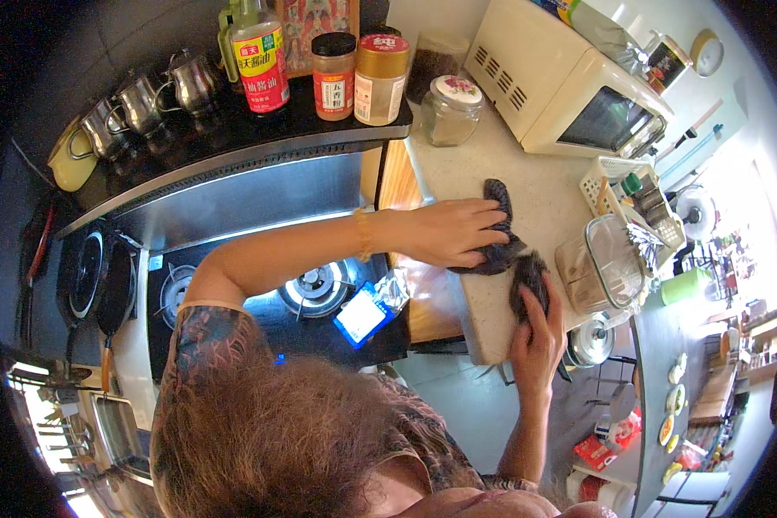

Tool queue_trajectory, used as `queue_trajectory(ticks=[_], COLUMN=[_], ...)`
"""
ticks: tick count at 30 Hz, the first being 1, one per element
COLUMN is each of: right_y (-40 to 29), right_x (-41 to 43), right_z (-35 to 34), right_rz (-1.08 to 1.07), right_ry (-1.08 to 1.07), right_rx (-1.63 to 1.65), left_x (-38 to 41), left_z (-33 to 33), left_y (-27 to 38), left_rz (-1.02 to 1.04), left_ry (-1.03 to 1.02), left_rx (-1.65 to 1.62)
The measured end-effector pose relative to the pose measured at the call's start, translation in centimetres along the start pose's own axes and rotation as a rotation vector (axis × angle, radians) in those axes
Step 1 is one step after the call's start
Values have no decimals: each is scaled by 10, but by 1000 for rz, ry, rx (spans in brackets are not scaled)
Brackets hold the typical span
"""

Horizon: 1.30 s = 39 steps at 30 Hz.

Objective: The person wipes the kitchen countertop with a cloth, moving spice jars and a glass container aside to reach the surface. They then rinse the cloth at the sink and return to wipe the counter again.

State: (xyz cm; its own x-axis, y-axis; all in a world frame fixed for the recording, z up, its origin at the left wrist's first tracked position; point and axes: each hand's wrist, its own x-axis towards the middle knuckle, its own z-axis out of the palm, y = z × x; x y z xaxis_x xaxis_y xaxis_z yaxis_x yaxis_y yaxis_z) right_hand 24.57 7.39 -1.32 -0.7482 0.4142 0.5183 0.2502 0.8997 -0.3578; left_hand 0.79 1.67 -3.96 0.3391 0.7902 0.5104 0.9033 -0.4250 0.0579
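Note:
My left hand (450, 232) reaches across from the left, a yellow beaded band at its wrist. Its fingers curl over a dark, soft, textured piece, cloth-like (497, 252), on the pale countertop (492, 317). My right hand (539, 330) comes up from below and grips a second dark bunched part (529, 278) beside it. The two dark parts nearly meet; whether they are one piece I cannot tell. Close to the right hand stands a clear rectangular container (601, 262) with brown contents.
A cream microwave (537, 71) and a glass jar (453, 111) stand behind. A white basket (612, 171) holds bottles at right. Left lies a gas hob with a burner (312, 285) and a blue-and-white packet (364, 315). A soy sauce bottle (259, 65) tops the black range hood (233, 133).

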Motion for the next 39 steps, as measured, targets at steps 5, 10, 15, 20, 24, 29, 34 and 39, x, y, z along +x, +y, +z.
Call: queue_trajectory(ticks=[5,10,15,20,24,29,34,39], right_y=[3,-7,24,52,32,-9,-8,-22], right_x=[41,36,87,164,130,38,17,34], right_z=[13,0,37,90,75,6,-17,-27], right_rz=[-106,-162,-208,-206,-256,-172,9,-88], right_ry=[-174,-364,-248,-184,-232,-256,-247,-193], right_rx=[44,75,38,-68,-41,-73,-97,-148], left_x=[-10,-32,-49,-40,-46,-62,-26,15], left_z=[-6,-2,-8,-1,-3,-11,-1,28], left_y=[-22,-17,16,12,11,4,6,25], left_rz=[-97,-241,-241,-177,-178,-166,-188,-165], left_ry=[42,157,263,300,314,312,277,262], left_rx=[36,157,-4,-39,-15,-16,25,36])
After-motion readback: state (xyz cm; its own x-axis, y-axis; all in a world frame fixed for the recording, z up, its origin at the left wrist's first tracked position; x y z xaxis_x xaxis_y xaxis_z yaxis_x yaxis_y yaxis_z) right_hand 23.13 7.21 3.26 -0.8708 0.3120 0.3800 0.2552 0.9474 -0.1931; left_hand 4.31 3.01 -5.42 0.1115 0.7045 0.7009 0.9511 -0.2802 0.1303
